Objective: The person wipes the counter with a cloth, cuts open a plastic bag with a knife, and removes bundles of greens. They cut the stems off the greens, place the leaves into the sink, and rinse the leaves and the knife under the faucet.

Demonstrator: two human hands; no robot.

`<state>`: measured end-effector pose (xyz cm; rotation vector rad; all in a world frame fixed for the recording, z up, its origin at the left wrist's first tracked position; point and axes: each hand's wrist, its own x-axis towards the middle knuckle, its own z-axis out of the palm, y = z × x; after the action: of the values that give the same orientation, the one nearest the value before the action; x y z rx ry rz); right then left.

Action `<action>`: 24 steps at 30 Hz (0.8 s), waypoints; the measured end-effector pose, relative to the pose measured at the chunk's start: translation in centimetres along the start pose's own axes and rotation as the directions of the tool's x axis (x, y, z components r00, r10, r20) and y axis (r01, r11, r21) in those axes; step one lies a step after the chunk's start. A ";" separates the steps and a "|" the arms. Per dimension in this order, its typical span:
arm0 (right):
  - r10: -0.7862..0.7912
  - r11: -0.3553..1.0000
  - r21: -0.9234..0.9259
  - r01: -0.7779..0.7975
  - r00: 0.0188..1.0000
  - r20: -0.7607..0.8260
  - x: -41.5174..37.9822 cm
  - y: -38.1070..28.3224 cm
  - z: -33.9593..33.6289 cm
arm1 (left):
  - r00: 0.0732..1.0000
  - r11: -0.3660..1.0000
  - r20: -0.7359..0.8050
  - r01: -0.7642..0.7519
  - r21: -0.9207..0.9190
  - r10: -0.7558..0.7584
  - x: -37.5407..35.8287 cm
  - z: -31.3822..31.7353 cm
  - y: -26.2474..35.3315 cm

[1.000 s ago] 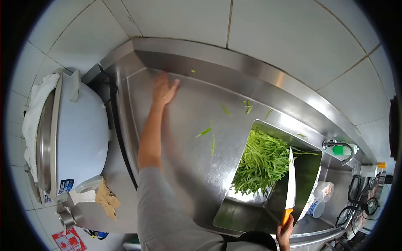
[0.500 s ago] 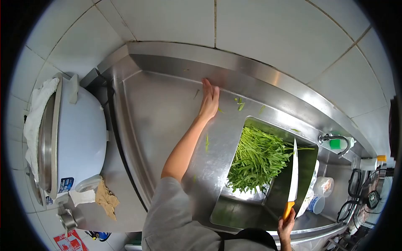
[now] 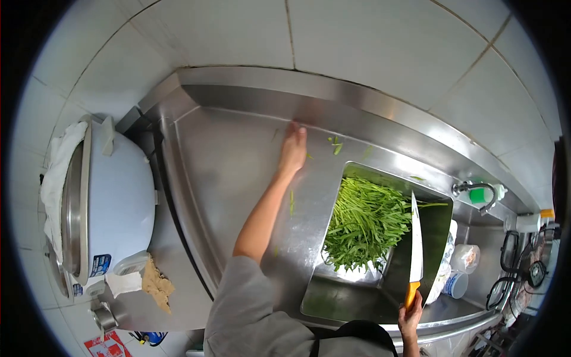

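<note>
My left hand point(image 3: 292, 147) is stretched out on the bare steel counter, its fingers extended close to the back ledge and slightly blurred. It holds nothing that I can see. Beside it, to the right, lie small green scraps point(image 3: 336, 146). At the lower right, my right hand point(image 3: 410, 315) is wrapped round the yellow-orange handle of a long kitchen knife point(image 3: 416, 250). The blade points away from me, over the right side of the sink point(image 3: 339, 304). A big heap of leafy green vegetables point(image 3: 369, 223) lies in that sink, left of the blade.
A faucet point(image 3: 476, 191) stands behind a second basin point(image 3: 470, 235) on the right, with plastic containers point(image 3: 457, 284) in it. On the left is a large pale-blue cooker point(image 3: 122, 196) with a white cloth point(image 3: 58, 184) over its lid. A brown cloth point(image 3: 156, 284) lies below it.
My left hand has shifted slightly down in view along the counter. The knife has tilted a little leftward, still in my right hand. The whole view has shifted slightly.
</note>
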<state>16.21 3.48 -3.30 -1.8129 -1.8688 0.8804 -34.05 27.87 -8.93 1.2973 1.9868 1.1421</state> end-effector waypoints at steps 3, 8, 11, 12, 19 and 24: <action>-0.043 0.991 -0.128 0.038 0.998 -0.036 -0.5 -0.8 -1.1 | 0.999 0.987 0.013 0.030 0.157 -0.032 -1.2 -4.7 -2.0; 0.024 0.997 0.074 -0.018 0.996 -0.085 -1.4 0.7 -1.0 | 0.974 0.717 0.195 -0.219 0.662 0.117 -3.6 -3.8 -1.7; 0.040 0.994 0.108 -0.031 0.996 -0.083 -1.1 -0.1 -1.2 | 0.860 0.716 0.325 -0.509 0.478 0.395 -5.9 1.5 0.4; 0.066 0.987 0.155 -0.050 0.993 -0.098 -1.5 0.8 -1.1 | 0.850 0.711 0.322 -0.526 0.466 0.418 -5.1 1.6 1.0; -0.019 1.000 -0.005 0.019 0.988 -0.151 -3.7 1.7 -2.6 | 0.998 0.828 -0.061 0.009 0.561 0.031 0.6 -4.8 -3.2; 0.071 0.997 0.045 -0.067 0.993 -0.098 -4.2 1.6 -2.0 | 0.986 0.745 0.053 -0.154 0.649 0.158 1.5 -5.1 -4.3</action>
<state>19.09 -0.37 -2.27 -1.8708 -1.7238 0.8308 -40.71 26.53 -9.92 1.8238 2.4281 0.4950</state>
